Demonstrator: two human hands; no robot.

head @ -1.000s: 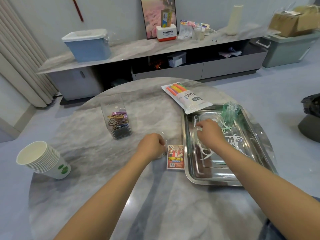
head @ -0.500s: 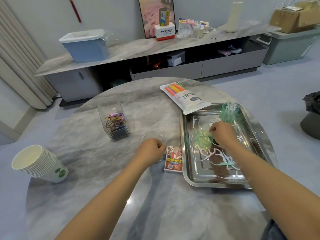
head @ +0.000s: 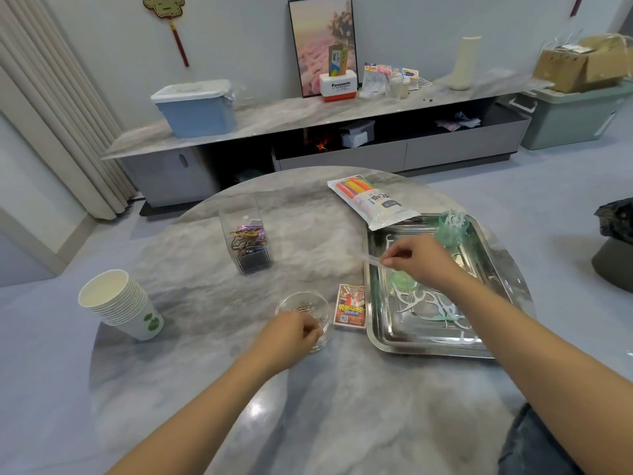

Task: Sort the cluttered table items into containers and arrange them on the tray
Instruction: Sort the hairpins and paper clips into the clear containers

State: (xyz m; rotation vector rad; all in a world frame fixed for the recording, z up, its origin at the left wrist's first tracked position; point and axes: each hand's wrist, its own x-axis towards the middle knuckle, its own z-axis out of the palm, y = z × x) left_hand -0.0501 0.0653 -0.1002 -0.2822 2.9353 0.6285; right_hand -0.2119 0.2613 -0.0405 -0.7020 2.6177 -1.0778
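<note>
A steel tray [head: 376, 337] sits on the right of the round marble table, with white floss picks [head: 428, 303] scattered in it. A green lid [head: 402, 279] lies among them, and a green clear cup [head: 452, 228] holding picks stands at the tray's back. My right hand [head: 418, 262] hovers over the tray's left part and pinches a thin white pick [head: 370, 260] that points left. My left hand [head: 291, 334], fingers curled, grips the near rim of a small clear round dish [head: 301, 306] with paper clips in it.
A card pack [head: 350, 306] lies between the dish and the tray. A clear box of clips [head: 248, 241] stands mid-table. A bag of coloured pens [head: 370, 200] overlaps the tray's back-left corner. Stacked paper cups [head: 120, 303] lie at the left edge.
My right hand has risen from the tray floor near the green lid, now pinching a pick. My left hand has stayed at the clear dish.
</note>
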